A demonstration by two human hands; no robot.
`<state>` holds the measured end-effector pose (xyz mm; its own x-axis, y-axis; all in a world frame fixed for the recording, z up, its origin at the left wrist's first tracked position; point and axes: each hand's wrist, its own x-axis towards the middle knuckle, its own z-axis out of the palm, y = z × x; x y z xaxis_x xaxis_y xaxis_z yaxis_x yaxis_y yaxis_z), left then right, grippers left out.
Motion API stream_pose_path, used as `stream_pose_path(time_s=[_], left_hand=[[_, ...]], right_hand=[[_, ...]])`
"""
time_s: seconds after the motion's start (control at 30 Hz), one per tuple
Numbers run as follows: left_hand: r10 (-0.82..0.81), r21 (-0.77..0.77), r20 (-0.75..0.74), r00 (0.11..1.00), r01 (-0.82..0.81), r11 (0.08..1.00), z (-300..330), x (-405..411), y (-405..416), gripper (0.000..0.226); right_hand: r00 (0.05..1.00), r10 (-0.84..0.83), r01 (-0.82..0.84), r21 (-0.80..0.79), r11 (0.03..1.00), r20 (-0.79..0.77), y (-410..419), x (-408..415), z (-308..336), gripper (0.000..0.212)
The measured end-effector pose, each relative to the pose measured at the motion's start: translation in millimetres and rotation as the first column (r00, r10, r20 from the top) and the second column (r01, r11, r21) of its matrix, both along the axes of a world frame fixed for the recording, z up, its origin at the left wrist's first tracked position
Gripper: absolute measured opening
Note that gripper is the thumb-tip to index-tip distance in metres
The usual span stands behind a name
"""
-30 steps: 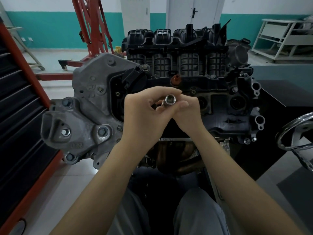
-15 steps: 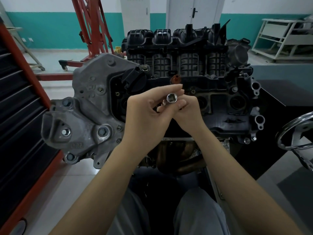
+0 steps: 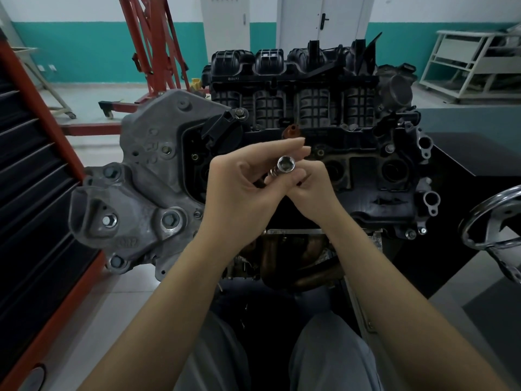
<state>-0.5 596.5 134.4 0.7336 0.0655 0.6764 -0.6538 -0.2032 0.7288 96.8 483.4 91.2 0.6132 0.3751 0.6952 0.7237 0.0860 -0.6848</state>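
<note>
A shiny metal socket with its open end facing me sits on a tool whose shaft is mostly hidden by my fingers. My left hand holds the socket between thumb and fingers. My right hand is curled round the tool just below it. Both hands hover in front of a car engine with a black ribbed intake manifold on top and a grey cast bracket on its left side.
A red and black tool cabinet stands at my left. A chrome handwheel juts in at the right. A red engine crane and a white shelf frame stand behind. My knees are below the engine.
Both hands with the socket have shifted slightly up and right. The fingers of my left hand have opened a little around the socket.
</note>
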Motion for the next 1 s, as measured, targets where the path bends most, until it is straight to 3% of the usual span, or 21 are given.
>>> stream_pose_path(time_s=[0.1,0.3,0.5,0.7,0.9,1.0], left_hand=[[-0.068,0.026,-0.023,0.997,0.069,0.997,1.9,0.3,1.6,0.035],[0.193,0.059,0.083,0.978,-0.198,0.978,-0.4,1.0,-3.0,0.029],[-0.070,-0.008,-0.005,0.998,0.069,0.998,1.3,2.1,3.9,0.032],[0.144,0.057,0.057,0.988,-0.147,0.988,0.7,2.4,1.3,0.030],[-0.059,0.068,-0.008,0.998,0.059,0.996,-0.7,1.6,2.4,0.036],[0.063,0.146,0.066,0.996,-0.072,0.987,-1.4,2.5,0.0,0.031]], right_hand=[[0.999,-0.024,0.026,0.038,0.999,-0.042,0.6,3.9,-4.3,0.022],[0.998,-0.035,0.037,0.056,0.998,-0.049,-0.3,8.3,-6.8,0.023],[0.999,0.021,-0.022,-0.015,1.000,-0.035,-0.6,3.4,-1.4,0.028],[0.999,-0.004,0.006,0.042,0.999,-0.049,-1.2,7.5,-4.7,0.024],[0.996,0.038,-0.039,-0.011,0.999,-0.081,-0.6,5.4,-2.9,0.017],[0.995,0.020,-0.014,0.068,0.998,-0.094,3.1,4.8,-4.2,0.018]])
